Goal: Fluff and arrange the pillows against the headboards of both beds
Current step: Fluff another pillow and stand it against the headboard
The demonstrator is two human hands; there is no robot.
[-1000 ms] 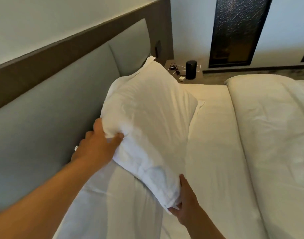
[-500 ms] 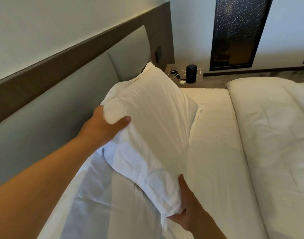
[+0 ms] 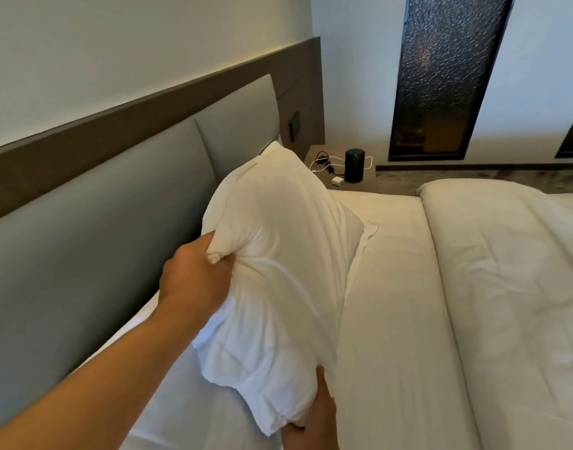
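A white pillow [image 3: 278, 271] is held up on edge over the bed, close to the grey padded headboard [image 3: 93, 228]. My left hand [image 3: 194, 274] pinches a bunch of its cover on the upper left side. My right hand [image 3: 320, 414] grips the pillow's lower near corner from underneath. Part of another white pillow or pillowcase [image 3: 366, 235] peeks out behind it, lying on the sheet. The pillow hides whatever lies directly behind it.
A rumpled white duvet [image 3: 506, 287] covers the right side of the bed, with bare sheet [image 3: 392, 303] between it and the pillow. Beyond the bed, a nightstand [image 3: 369, 180] carries a black cylindrical speaker [image 3: 354, 165], cables and a white charger. A dark textured glass panel [image 3: 447, 76] stands behind.
The pillow has been lifted higher and turned more upright. My left hand changed from cupping its top edge to pinching a bunch of fabric. My right hand stays at the lower corner.
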